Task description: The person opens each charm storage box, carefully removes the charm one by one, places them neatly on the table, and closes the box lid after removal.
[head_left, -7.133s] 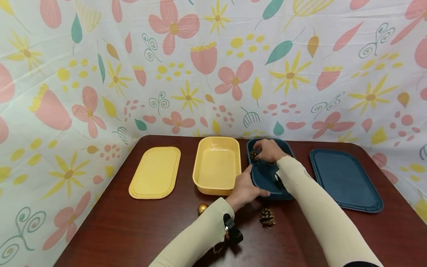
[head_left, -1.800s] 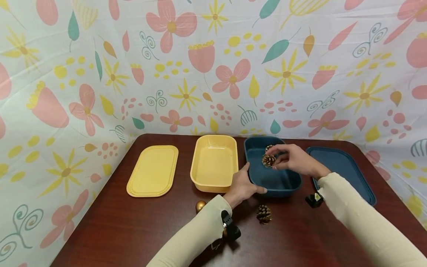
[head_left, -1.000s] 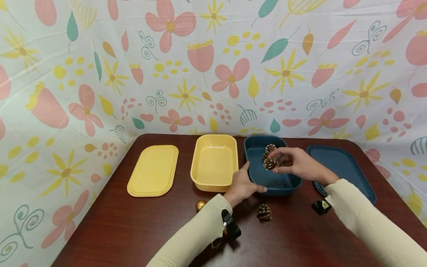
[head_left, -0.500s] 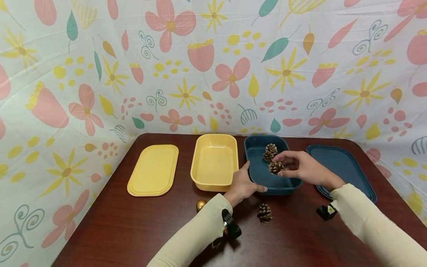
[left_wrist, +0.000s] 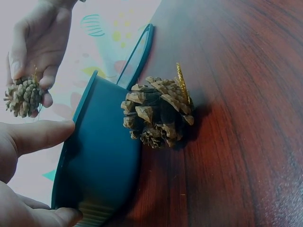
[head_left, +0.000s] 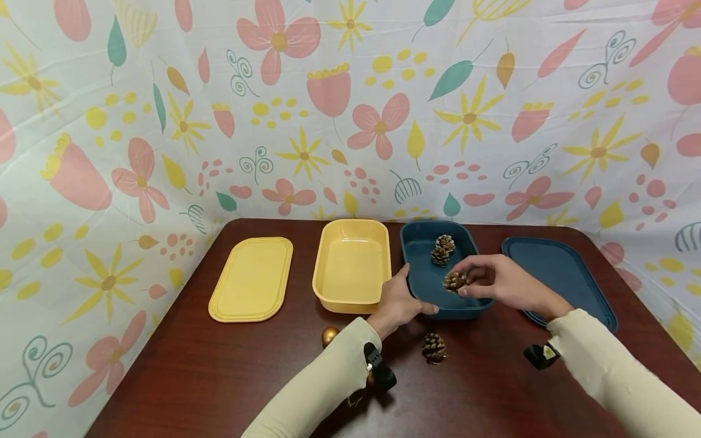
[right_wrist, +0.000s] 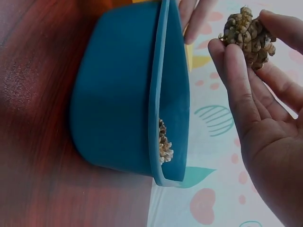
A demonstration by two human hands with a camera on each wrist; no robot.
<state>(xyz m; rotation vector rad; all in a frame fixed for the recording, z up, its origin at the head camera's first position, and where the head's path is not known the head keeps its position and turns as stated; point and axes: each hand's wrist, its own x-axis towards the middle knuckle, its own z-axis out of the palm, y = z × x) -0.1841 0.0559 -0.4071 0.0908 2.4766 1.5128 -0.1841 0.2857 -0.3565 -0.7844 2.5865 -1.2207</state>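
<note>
My right hand [head_left: 506, 283] pinches a pinecone [head_left: 454, 281] between thumb and fingertips over the blue box [head_left: 418, 249]. In the right wrist view that pinecone [right_wrist: 248, 39] sits above the rim level, apart from the box wall. Two more pinecones [head_left: 441, 250] lie together inside the box toward its back. My left hand [head_left: 398, 304] rests at the near left corner of the box, with straight fingers along its side and the thumb along its front. Another pinecone [left_wrist: 158, 112] with a gold loop lies on the table just in front of the box.
To the left stands a yellow box [head_left: 353, 267], with a yellow lid [head_left: 252, 280] beyond it. A blue lid [head_left: 564, 277] lies to the right, partly behind my right arm. A gold ball [head_left: 330, 336] sits beside my left forearm. A floral cloth [head_left: 350, 121] hangs behind the table [head_left: 191, 377].
My right hand has lifted a pinecone from near the other two and drawn it toward the front right of the blue box. The left hand stays at the corner.
</note>
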